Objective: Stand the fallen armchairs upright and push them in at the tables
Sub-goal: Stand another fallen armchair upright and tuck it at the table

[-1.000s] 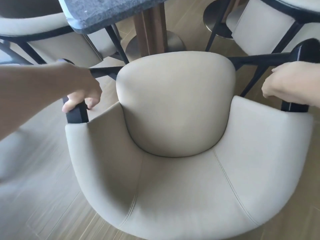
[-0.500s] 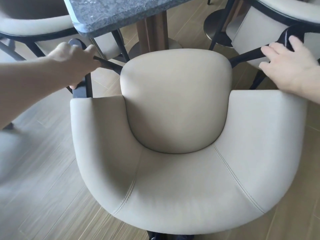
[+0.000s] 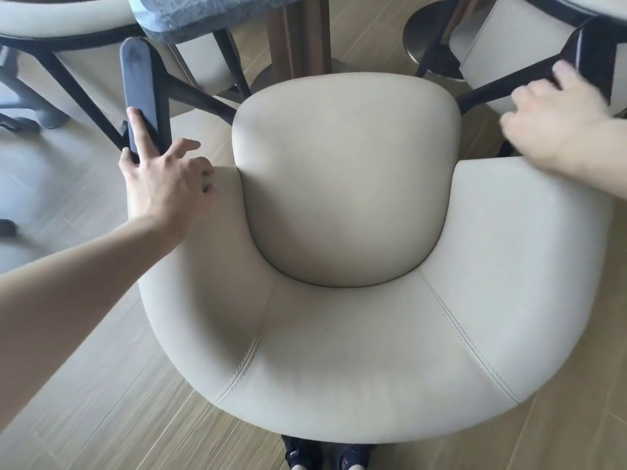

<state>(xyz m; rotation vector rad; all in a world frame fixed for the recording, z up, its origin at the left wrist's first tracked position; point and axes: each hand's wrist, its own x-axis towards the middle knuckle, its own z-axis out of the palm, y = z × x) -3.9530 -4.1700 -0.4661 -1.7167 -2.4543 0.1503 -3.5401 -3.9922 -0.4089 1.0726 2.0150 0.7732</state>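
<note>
A cream armchair (image 3: 339, 334) with a dark frame stands upright right below me, its seat facing a dark stone table (image 3: 210, 11). My left hand (image 3: 163, 184) rests with fingers spread on the chair's dark left armrest (image 3: 139, 83) and on the front of the padded side. My right hand (image 3: 559, 127) lies flat with fingers apart on the dark right armrest (image 3: 502, 86). Neither hand is closed around the frame. The table's wooden pedestal (image 3: 302, 39) stands just beyond the seat's front edge.
Another cream armchair (image 3: 68, 35) sits at the table on the far left, and a third (image 3: 529, 35) at the far right beside a round metal base (image 3: 431, 39). My shoes (image 3: 325, 456) show under the backrest. Wood plank floor (image 3: 84, 401) surrounds the chair.
My left hand has let go of the left armrest and slid back, fingers now spread. The chair has moved closer to the table pedestal. My right hand stays flat on the right armrest.
</note>
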